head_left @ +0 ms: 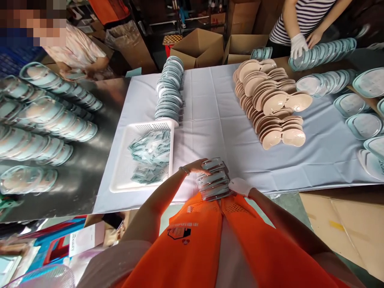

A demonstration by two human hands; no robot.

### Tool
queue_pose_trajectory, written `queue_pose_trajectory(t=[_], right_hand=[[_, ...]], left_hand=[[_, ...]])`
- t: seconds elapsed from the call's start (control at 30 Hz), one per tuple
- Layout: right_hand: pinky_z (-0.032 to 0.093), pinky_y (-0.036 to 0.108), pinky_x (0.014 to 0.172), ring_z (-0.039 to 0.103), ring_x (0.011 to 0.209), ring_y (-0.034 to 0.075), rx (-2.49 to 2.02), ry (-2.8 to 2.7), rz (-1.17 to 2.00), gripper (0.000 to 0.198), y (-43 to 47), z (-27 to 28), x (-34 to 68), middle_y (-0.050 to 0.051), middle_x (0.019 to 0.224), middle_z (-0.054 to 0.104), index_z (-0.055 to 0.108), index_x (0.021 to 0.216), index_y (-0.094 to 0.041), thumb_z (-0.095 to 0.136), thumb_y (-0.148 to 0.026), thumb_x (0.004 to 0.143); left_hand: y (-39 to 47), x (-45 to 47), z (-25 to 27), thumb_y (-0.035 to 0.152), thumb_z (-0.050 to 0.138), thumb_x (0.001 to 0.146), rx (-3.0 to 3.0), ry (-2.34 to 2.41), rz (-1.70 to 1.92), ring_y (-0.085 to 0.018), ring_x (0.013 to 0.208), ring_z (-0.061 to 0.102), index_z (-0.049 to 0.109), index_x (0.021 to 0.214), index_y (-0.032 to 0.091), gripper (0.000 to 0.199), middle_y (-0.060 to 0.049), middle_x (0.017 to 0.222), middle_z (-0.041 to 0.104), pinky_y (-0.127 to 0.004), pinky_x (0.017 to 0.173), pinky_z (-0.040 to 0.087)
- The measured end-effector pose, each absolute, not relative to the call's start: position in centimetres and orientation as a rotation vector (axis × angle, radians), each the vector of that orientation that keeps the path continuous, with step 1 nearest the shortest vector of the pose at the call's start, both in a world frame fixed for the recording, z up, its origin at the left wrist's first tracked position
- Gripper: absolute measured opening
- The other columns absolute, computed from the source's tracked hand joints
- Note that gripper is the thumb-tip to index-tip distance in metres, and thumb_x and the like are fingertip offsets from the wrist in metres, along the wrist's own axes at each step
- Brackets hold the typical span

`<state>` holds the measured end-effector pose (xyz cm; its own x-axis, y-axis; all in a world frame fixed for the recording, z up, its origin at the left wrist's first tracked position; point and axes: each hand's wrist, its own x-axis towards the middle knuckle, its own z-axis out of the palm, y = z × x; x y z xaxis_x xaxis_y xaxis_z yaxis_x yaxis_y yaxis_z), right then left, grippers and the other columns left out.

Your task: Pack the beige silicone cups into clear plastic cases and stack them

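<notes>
- White tray with small packets lies near the cloth's front edge.
- Left hand, fingers closed over the top, holds the stack of cases at that edge.
- Right hand presses its side.
- Open cloth lies behind.

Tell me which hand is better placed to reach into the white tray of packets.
Left, probably. The left hand rests on the near stack on the side towards the white tray of packets. The gloved right hand holds the stack's far side and would have to cross over it.
</notes>
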<state>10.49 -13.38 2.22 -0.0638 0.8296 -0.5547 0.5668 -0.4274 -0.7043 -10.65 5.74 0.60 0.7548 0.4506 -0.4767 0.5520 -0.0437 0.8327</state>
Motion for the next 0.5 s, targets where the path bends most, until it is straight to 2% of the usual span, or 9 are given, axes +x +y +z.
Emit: queue_pose_trajectory(t=[0.1, 0.2, 0.3, 0.37, 0.43, 0.5], right_hand=[[0.049, 0.039, 0.088, 0.069, 0.095, 0.032, -2.009, -1.876, 1.418, 0.025, -11.6, 3.5, 7.5, 0.018, 0.088, 0.074, 0.077, 0.079, -0.011, 0.062, -0.029, 0.088], [0.047, 0.038, 0.087, 0.07, 0.103, 0.035, -2.091, -2.03, 1.346, 0.024, -11.1, 4.1, 7.4, 0.02, 0.101, 0.076, 0.08, 0.089, -0.013, 0.062, -0.029, 0.09], [0.047, 0.037, 0.084, 0.072, 0.105, 0.035, -2.248, -2.067, 1.276, 0.031, -11.4, 3.5, 10.5, 0.024, 0.108, 0.076, 0.081, 0.098, -0.011, 0.053, -0.025, 0.096], [0.047, 0.035, 0.081, 0.072, 0.103, 0.034, -2.321, -2.061, 1.252, 0.035, -11.6, 2.7, 12.7, 0.024, 0.109, 0.076, 0.081, 0.101, -0.009, 0.049, -0.023, 0.1], [0.047, 0.033, 0.079, 0.073, 0.101, 0.031, -2.338, -2.064, 1.254, 0.036, -11.8, 1.8, 14.2, 0.022, 0.109, 0.076, 0.08, 0.102, -0.01, 0.046, -0.022, 0.102], [0.046, 0.03, 0.08, 0.072, 0.102, 0.028, -2.313, -2.089, 1.268, 0.037, -12.1, 1.3, 14.9, 0.019, 0.108, 0.077, 0.08, 0.103, -0.01, 0.044, -0.02, 0.104]], left_hand=[[5.8, -10.6, 0.4, 0.045, 0.098, 0.058, 1.692, 0.843, -0.097, -0.041, 0.144, 0.051, 0.055, 0.148, 0.013, 0.105, -0.017, 0.154, 0.059, -0.051, 0.123, 0.038], [5.4, -10.9, 0.6, 0.046, 0.098, 0.061, 1.728, 0.896, -0.03, -0.042, 0.146, 0.048, 0.047, 0.157, 0.016, 0.113, -0.019, 0.159, 0.052, -0.054, 0.123, 0.039], [3.3, -11.5, 0.9, 0.052, 0.094, 0.07, 1.96, 0.949, 0.231, -0.04, 0.151, 0.042, 0.037, 0.166, 0.024, 0.115, -0.02, 0.166, 0.041, -0.057, 0.126, 0.035], [0.8, -11.9, 0.9, 0.06, 0.093, 0.07, 2.17, 0.911, 0.313, -0.044, 0.158, 0.028, 0.04, 0.165, 0.029, 0.113, -0.019, 0.172, 0.029, -0.066, 0.128, 0.026], [-2.2, -12.1, 0.8, 0.067, 0.094, 0.064, 2.303, 0.827, 0.22, -0.052, 0.162, 0.008, 0.048, 0.16, 0.036, 0.111, -0.016, 0.178, 0.014, -0.077, 0.125, 0.016], [-4.8, -12.1, 0.7, 0.069, 0.094, 0.061, 2.341, 0.797, 0.11, -0.057, 0.161, -0.004, 0.054, 0.156, 0.04, 0.107, -0.013, 0.18, 0.004, -0.085, 0.118, 0.013]])
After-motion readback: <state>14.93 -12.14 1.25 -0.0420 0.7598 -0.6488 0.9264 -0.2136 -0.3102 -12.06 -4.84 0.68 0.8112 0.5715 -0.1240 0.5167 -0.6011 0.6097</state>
